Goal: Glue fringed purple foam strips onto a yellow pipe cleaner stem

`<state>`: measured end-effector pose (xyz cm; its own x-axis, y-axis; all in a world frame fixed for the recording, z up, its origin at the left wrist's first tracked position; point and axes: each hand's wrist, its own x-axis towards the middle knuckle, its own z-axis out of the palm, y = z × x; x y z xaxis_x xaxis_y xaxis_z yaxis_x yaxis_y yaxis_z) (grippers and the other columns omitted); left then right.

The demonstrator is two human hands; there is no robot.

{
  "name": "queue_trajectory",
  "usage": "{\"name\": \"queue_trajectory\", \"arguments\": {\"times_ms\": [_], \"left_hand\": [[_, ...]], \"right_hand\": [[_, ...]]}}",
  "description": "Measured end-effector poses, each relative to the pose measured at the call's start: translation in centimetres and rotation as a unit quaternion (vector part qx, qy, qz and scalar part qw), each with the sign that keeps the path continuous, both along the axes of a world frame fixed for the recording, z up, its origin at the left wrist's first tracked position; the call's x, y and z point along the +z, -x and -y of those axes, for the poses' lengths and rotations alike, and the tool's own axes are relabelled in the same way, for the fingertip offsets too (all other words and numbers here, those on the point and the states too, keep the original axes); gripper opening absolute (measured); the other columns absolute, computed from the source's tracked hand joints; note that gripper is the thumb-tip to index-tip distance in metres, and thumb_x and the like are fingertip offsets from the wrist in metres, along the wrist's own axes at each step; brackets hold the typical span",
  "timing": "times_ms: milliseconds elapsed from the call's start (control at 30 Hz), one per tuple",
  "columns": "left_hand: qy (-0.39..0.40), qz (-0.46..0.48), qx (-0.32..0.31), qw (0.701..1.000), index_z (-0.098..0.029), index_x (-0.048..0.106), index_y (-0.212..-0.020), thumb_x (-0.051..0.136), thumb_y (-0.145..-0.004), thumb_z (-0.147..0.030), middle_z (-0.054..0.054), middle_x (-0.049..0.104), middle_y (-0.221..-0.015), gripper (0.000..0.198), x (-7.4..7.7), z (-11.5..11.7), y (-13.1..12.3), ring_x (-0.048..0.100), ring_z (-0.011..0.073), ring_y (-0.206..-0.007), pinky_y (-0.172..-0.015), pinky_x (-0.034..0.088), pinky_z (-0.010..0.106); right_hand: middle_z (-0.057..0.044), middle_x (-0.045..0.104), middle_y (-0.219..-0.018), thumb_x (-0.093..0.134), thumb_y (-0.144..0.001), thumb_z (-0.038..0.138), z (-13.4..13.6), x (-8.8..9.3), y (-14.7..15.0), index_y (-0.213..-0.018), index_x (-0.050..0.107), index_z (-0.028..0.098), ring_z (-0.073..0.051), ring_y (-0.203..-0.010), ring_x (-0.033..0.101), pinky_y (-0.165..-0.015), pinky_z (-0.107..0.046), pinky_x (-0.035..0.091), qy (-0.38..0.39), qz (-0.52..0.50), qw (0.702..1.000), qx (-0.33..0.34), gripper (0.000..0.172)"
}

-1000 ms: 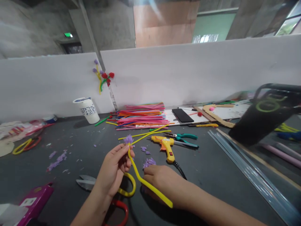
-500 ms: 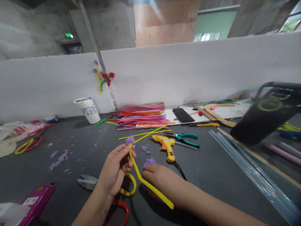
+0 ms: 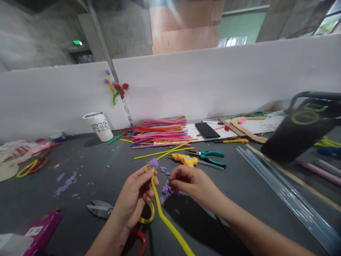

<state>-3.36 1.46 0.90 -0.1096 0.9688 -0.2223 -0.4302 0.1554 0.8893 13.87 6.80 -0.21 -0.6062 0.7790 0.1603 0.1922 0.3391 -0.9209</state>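
Observation:
My left hand (image 3: 140, 192) is closed in a pinch on a yellow pipe cleaner (image 3: 165, 221), just under its tip. A tuft of short purple pieces (image 3: 152, 163) crowns that tip, while the long stem bends down towards me. My right hand (image 3: 188, 179) hovers beside a small pile of purple pipe cleaner pieces (image 3: 167, 189), thumb and fingers drawn together. Whatever they may hold is too small to make out. Partly under my left hand and forearm lie scissors (image 3: 100, 209) with yellow and red handles.
Behind my right hand are a yellow glue gun (image 3: 183, 159) and teal-handled pliers (image 3: 213, 156). Bundled pipe cleaners (image 3: 161, 131) lie further back, with a phone (image 3: 207, 130) beside them. A white cup (image 3: 99, 127) stands left; a large black bottle (image 3: 306, 128) stands right, near clear strips (image 3: 285, 188).
My right hand has risen from the table and shifted up and right, uncovering more purple pieces. It now hides the glue gun's handle. My left hand has moved slightly right with the pipe cleaner.

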Motion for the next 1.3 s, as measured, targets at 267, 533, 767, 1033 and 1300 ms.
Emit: {"name": "queue_trajectory", "arguments": {"times_ms": [267,533,767,1033,1300], "left_hand": [[0.037,0.020,-0.079,0.996,-0.011,0.063,-0.071,0.068,-0.076,-0.025,-0.003,0.062,-0.055,0.016,-0.3,0.8,-2.0,0.045,-0.0001,-0.034,-0.034,0.034,0.009],[0.056,0.021,-0.107,0.992,-0.012,0.061,-0.068,0.067,-0.077,-0.027,-0.003,0.061,-0.053,0.019,-0.2,1.2,-2.3,0.045,0.0002,-0.033,-0.032,0.033,0.009],[0.056,0.009,-0.115,0.992,-0.012,0.062,-0.071,0.067,-0.077,-0.028,-0.001,0.064,-0.056,0.018,-0.3,1.2,-2.3,0.048,0.0012,-0.033,-0.033,0.037,0.009],[0.045,-0.011,-0.102,0.994,-0.013,0.060,-0.068,0.070,-0.074,-0.031,-0.001,0.065,-0.056,0.021,0.0,1.3,-2.5,0.049,0.0019,-0.033,-0.032,0.035,0.009],[0.036,-0.048,-0.077,0.995,-0.015,0.058,-0.065,0.075,-0.066,-0.034,-0.001,0.066,-0.053,0.026,0.2,1.2,-2.8,0.051,0.0041,-0.033,-0.032,0.036,0.011]], "right_hand": [[0.001,0.054,-0.076,0.061,-0.078,0.014,0.6,1.9,-0.9,-0.071,0.062,0.019,-0.014,-0.077,0.052,-0.069,-0.025,0.040,-0.053,-0.135,0.988,-0.057,0.009],[0.001,0.054,-0.075,0.061,-0.076,0.006,1.3,1.9,-0.5,-0.071,0.064,0.018,-0.013,-0.072,0.051,-0.064,-0.024,0.041,-0.052,-0.145,0.986,-0.061,0.014],[0.001,0.054,-0.075,0.060,-0.078,0.008,1.2,1.6,-0.5,-0.071,0.062,0.018,-0.013,-0.071,0.052,-0.062,-0.024,0.043,-0.083,-0.144,0.983,-0.073,0.012],[-0.001,0.054,-0.076,0.059,-0.080,0.007,1.4,1.2,-0.6,-0.075,0.061,0.017,-0.013,-0.072,0.051,-0.064,-0.024,0.042,-0.194,-0.116,0.970,-0.089,0.012],[-0.002,0.055,-0.080,0.057,-0.083,0.009,1.6,0.7,-0.6,-0.079,0.060,0.017,-0.014,-0.076,0.053,-0.068,-0.025,0.043,-0.269,-0.088,0.952,-0.113,0.010]]}}
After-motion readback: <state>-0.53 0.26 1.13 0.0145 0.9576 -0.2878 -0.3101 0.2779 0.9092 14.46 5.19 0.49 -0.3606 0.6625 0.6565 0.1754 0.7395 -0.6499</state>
